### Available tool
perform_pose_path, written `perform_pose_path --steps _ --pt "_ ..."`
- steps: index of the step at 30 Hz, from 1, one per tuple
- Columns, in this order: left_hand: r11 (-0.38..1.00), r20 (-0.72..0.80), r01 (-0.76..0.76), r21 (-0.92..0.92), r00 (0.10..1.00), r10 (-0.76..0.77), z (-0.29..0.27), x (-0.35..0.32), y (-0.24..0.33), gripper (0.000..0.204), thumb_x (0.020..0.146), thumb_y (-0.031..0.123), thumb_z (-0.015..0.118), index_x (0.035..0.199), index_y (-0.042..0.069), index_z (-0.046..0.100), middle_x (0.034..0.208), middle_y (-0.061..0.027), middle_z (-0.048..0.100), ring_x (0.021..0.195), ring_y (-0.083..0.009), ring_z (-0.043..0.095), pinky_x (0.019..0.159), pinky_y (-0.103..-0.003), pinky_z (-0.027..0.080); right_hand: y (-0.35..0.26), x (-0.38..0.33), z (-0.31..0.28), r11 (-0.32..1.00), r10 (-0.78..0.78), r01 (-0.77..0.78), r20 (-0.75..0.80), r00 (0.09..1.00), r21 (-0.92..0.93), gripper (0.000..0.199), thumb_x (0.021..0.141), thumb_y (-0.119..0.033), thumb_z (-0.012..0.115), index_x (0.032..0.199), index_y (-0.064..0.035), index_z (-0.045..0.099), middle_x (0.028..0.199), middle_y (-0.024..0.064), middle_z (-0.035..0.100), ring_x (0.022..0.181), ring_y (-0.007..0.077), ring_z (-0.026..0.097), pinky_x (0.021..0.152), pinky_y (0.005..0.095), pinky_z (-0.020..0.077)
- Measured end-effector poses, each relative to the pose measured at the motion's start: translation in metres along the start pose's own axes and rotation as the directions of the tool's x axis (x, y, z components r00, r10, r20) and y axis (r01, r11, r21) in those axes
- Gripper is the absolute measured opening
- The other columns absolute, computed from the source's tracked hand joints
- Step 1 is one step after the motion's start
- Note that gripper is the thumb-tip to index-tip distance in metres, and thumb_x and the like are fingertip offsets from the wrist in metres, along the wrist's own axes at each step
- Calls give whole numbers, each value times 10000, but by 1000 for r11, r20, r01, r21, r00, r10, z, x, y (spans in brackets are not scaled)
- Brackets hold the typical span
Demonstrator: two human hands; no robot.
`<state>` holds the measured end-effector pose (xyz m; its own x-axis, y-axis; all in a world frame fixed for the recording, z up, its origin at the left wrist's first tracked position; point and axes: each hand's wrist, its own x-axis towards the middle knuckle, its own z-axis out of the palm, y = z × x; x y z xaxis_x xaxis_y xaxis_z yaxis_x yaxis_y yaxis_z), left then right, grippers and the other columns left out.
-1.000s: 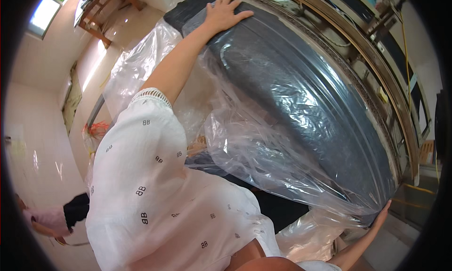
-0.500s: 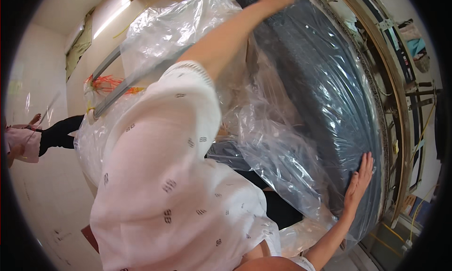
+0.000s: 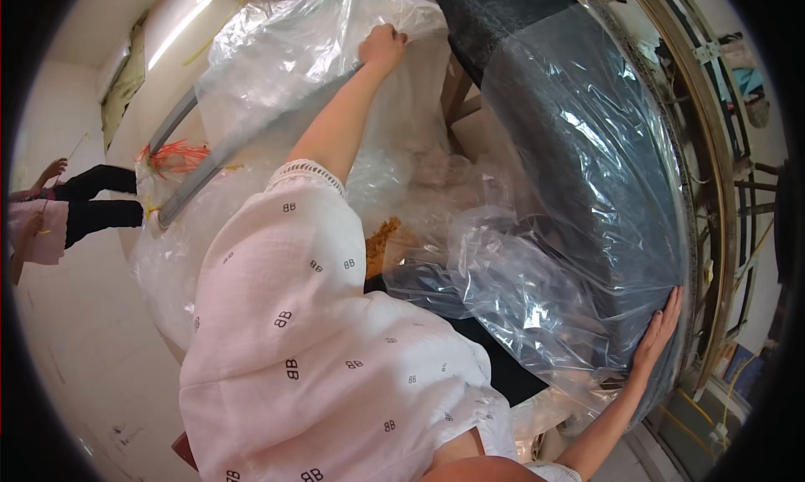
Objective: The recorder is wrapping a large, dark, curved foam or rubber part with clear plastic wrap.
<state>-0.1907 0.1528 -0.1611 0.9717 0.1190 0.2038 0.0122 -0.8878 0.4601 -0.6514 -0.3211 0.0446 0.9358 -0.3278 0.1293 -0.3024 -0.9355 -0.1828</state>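
Note:
A large dark grey sheet of material (image 3: 537, 2) lies along the curved bench at the right. Clear plastic film (image 3: 579, 130) covers most of it, with a film edge crossing its far part. My left hand (image 3: 383, 48) is at the top centre, fingers curled closed against the bunched clear plastic (image 3: 293, 38). My right hand (image 3: 656, 335) lies flat with fingers stretched out, pressing on the film near the right end of the dark sheet. Crumpled film (image 3: 528, 298) gathers between the bench and my body.
Grey metal bars (image 3: 201, 172) stand at the left beside red-orange strings (image 3: 178, 157). Orange-brown material (image 3: 384, 241) shows near my left sleeve. A metal rail (image 3: 713, 147) runs along the bench's far right. Another person (image 3: 50, 222) is at the far left, holding a thin stick.
My left hand has moved left from above the dark sheet to the bunched plastic. The film has drawn back from the sheet's far end. My right hand remains flat on the film.

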Motion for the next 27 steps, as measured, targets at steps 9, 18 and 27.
perform_pose_path --steps 9,18,27 --pt "336 295 362 -870 926 -234 -52 -28 -63 232 895 161 488 1045 -1 561 948 -87 623 885 -179 610 751 -280 486 22 1 4 999 7 -6 -19 1000 45 498 938 -315 278 1355 -45 315 1409 147 284 1316 290 233 1072 381 149" --pt "198 200 186 -962 978 53 -173 -77 -35 162 920 156 451 984 37 540 932 -89 618 882 -219 617 809 -336 487 -44 34 -23 894 219 -142 -138 966 425 494 974 -331 234 1304 11 373 1336 131 384 1268 228 316 1054 332 201" --pt "-87 296 314 -945 939 176 -228 -147 19 187 922 263 464 899 84 513 649 40 373 529 -67 348 476 -198 328 -229 57 -18 640 -156 68 44 987 765 345 946 -234 327 1056 -20 574 1142 104 540 1036 186 519 904 300 383"
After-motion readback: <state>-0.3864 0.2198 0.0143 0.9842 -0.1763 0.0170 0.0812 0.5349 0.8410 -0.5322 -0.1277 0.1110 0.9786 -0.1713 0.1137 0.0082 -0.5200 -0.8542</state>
